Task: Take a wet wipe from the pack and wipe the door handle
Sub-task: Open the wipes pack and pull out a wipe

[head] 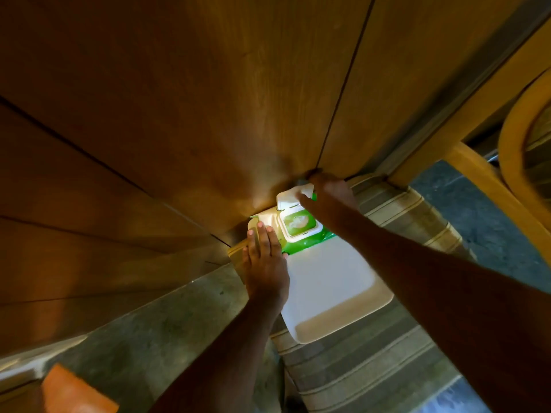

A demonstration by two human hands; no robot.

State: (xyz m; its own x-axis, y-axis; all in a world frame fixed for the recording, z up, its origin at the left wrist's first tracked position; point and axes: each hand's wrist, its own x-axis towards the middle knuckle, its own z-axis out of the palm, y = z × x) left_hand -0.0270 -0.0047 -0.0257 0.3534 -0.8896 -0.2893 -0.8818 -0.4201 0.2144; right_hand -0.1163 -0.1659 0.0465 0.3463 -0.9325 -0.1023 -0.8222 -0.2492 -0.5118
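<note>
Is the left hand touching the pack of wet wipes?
Touching. In the head view, the left hand lies flat on the near end of the wipes pack, fingers pressed on its top, with no gap visible.

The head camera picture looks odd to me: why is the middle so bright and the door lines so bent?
Head view: glare washes out the wipe pack and the white tray to near blank white; the wooden door is dim around them; the wide lens bows its straight grooves; the chair at right is smeared.
</note>
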